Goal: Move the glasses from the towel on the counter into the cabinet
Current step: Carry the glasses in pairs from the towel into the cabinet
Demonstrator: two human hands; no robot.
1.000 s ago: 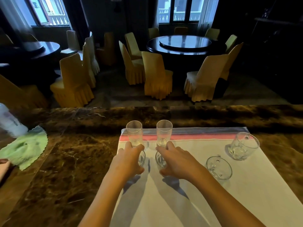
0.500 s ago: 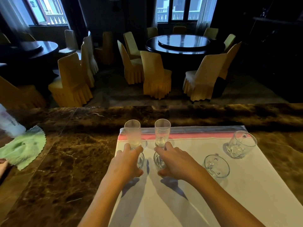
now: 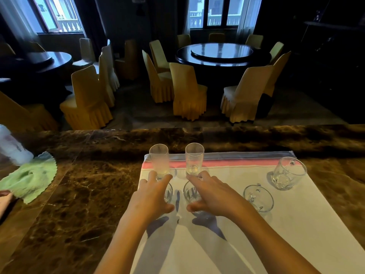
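Your left hand (image 3: 152, 196) and right hand (image 3: 214, 194) are each gripping one of the short clear tumblers (image 3: 169, 191). Tall clear glasses (image 3: 159, 162) are standing just beyond, handled glass mugs (image 3: 258, 197) sitting rightward.

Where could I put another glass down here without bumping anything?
Free: the marble counter between the green cloth and the towel; the towel's near right part, this side of the mugs. Crowded: the towel's far left, where the glasses and the left hand and right hand bunch.

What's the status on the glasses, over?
Left grip curled round left tumbler, right grip round right tumbler, both on towel. Tall glasses right at fingertips. Mugs waiting at right.
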